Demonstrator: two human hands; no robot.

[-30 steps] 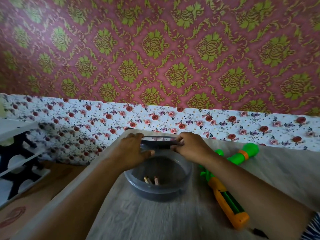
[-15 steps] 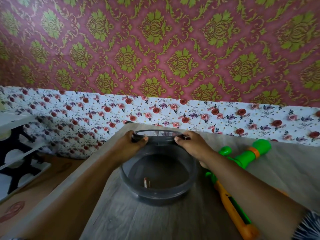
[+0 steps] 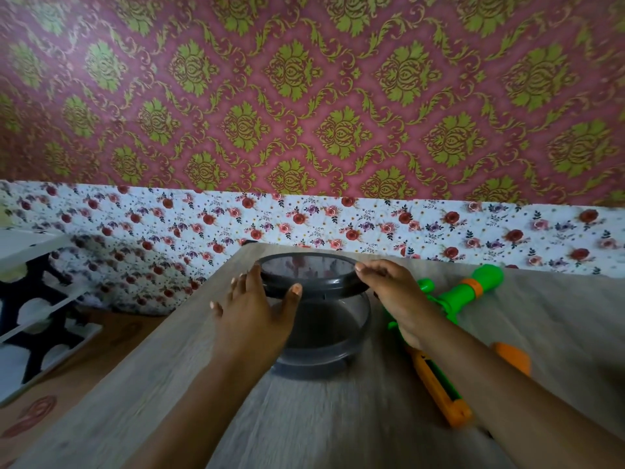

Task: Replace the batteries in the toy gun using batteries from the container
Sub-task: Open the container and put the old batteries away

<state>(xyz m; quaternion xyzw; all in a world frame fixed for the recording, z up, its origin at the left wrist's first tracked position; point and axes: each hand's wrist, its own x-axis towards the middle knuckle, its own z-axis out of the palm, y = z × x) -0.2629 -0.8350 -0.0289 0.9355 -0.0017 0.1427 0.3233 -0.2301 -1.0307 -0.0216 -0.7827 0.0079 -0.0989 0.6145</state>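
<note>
Here the lid sits between both hands' fingers, above the container.

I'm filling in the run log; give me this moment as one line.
stage: opening container | lid: held in both hands, above rim | toy gun: on table, untouched

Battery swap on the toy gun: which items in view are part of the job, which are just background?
Part of the job:
- grey container
- its lid, gripped by left hand and right hand, raised off the rim
- toy gun, on the table right of the container

Background:
- white and black rack on the left
- patterned wall
</note>
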